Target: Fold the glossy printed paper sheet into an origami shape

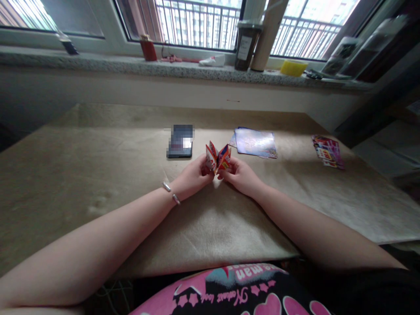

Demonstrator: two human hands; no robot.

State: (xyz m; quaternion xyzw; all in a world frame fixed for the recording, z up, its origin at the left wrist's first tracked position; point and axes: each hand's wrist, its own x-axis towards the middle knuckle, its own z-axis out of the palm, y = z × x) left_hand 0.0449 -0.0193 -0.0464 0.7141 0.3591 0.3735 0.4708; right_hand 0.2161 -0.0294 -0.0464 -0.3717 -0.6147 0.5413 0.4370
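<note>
A small folded paper fortune teller (224,157), printed in red, white and blue, is held up over the middle of the table. Its pointed flaps spread apart at the top. My left hand (199,174) pinches its left side, thumb toward me, with a silver open bangle (171,192) on that wrist. On the other side, my right hand (240,173) grips the paper between thumb and fingers. Some fingertips are hidden behind the folds.
A dark phone (180,141) lies beyond my left hand. Beyond my right hand are stacked shiny sheets (256,142), with colourful printed packets (328,151) farther right. A granite windowsill (187,68) behind the table (108,175) bears a lidded dark container (245,46) and a yellow sponge-like block (293,68).
</note>
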